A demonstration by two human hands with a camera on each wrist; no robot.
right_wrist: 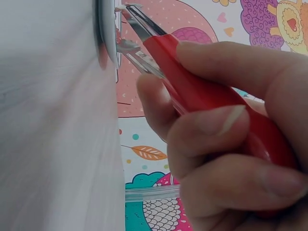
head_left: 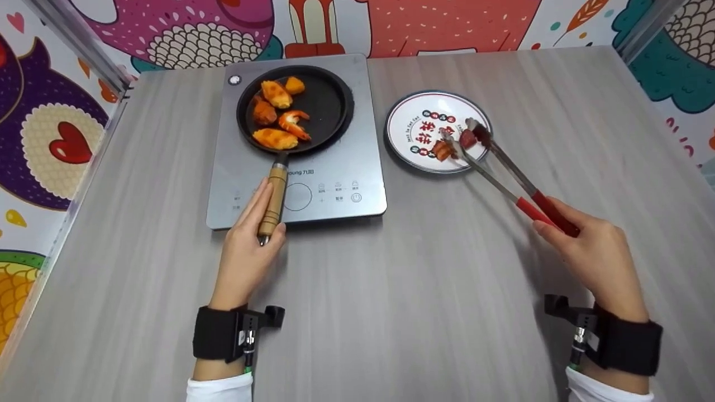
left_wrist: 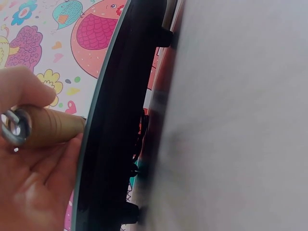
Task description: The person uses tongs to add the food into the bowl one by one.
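Observation:
My left hand (head_left: 248, 243) holds the wooden handle (head_left: 273, 201) of a black frying pan (head_left: 327, 109), thumb on one side and fingers along the other. Inside the pan lie a cooked shrimp (head_left: 294, 124) and several orange-yellow food pieces (head_left: 275, 138). On the right, my right hand (head_left: 597, 245) grips metal tongs (head_left: 511, 170) by their red handles (right_wrist: 192, 82). The tong tips are spread over a white plate (head_left: 408, 148) with red lettering. A brown food piece (head_left: 442, 151) and a dark red one (head_left: 468, 139) lie by the tips; whether either is pinched I cannot tell.
Under the pan is a silver induction cooktop (head_left: 357, 162) with touch controls along its front. The plate stands to its right on the grey wood-grain table (head_left: 402, 290). Walls with cartoon prints (head_left: 447, 25) rise behind and at both sides.

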